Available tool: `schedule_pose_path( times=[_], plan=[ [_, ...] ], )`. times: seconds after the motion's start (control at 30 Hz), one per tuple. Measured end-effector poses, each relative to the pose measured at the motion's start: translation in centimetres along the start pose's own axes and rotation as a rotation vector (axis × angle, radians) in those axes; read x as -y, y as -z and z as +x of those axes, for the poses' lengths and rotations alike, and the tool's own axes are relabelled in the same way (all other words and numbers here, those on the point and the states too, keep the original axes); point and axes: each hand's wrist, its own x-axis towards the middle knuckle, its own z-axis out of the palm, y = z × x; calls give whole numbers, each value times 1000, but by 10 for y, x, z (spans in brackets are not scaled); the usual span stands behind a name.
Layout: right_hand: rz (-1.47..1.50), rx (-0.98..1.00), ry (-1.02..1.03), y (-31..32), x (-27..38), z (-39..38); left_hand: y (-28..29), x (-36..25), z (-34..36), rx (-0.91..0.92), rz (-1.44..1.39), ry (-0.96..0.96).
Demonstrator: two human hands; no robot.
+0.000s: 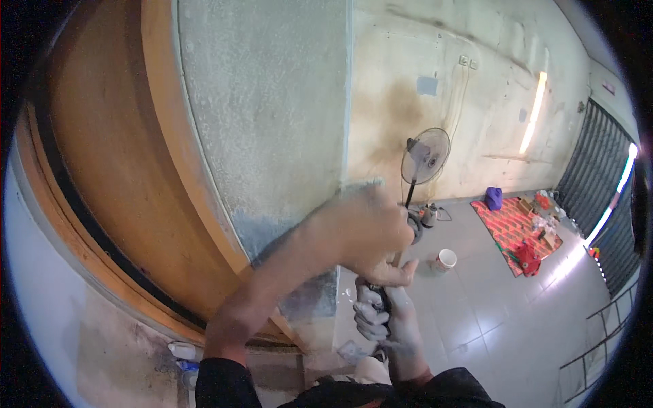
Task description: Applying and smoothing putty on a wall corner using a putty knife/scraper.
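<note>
**Right hand [400, 318] gripped a dark slim tool [385, 304] by a coated wall [265, 102]**

The tool was located in front of the wearer's body, low in the view, with the right hand's grey-smeared fingers curled around it. Its exact kind could not be determined. The left hand [377, 238] was positioned just above the right, in front of the wall's lower edge, and was blurred; whether it held anything could not be told.

An orange-brown door frame [166, 102] bordered the wall on the left. To the right, a standing fan [426, 156] was noted, with a kettle [428, 216] near its base. A white bucket [445, 260] stood on the tiled floor [469, 306]. Farther right, a red patterned mat [500, 228] carried a purple bag [494, 198] and assorted articles.
</note>
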Motion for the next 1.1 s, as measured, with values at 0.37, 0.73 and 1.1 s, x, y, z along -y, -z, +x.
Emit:
schedule_pose_path(
  times=[0.37, 0.73, 1.1],
  plan=[
    [-50, 21, 8, -2, 8, 5, 10, 6, 4, -22, 17, 2],
    [-51, 45, 9, -1, 12, 4, 18, 2, 6, -42, 100, -18],
    [-117, 70, 25, -9, 15, 8, 22, 5, 4, -107, 112, -17]
  ],
)
